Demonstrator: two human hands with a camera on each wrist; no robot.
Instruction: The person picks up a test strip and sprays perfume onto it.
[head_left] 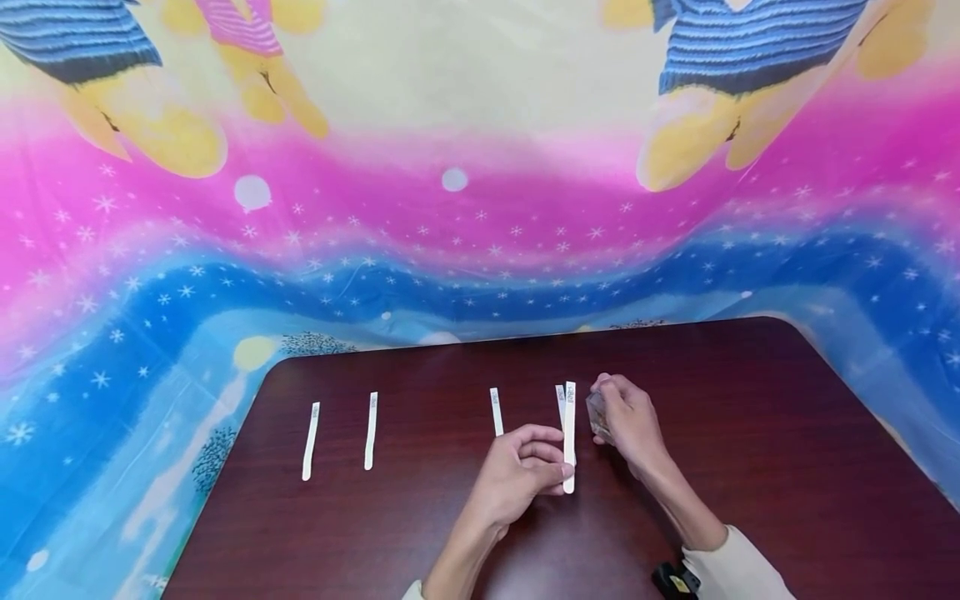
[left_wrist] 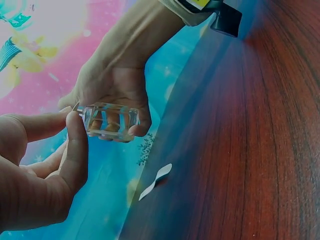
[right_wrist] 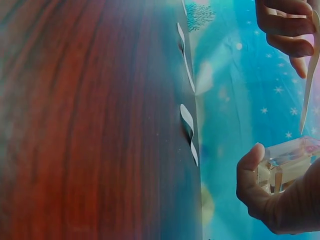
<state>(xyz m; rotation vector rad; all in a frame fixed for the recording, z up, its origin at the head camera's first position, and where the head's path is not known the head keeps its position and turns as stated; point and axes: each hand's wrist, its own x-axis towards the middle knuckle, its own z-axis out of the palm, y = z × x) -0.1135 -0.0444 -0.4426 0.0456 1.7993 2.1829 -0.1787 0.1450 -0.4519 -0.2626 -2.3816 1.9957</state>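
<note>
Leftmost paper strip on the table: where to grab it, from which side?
Pinch the leftmost strip at its near end, coming from above on the person's side. It lies flat on the dark table, long and thin, and runs away from the person. The next strip lies apart from it, so fingers have room. Probably slide the end up first; it looks too flat for a straight pinch.

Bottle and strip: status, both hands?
Right hand grips bottle. Left hand pinches strip, tip at the bottle. Nothing between.
</note>
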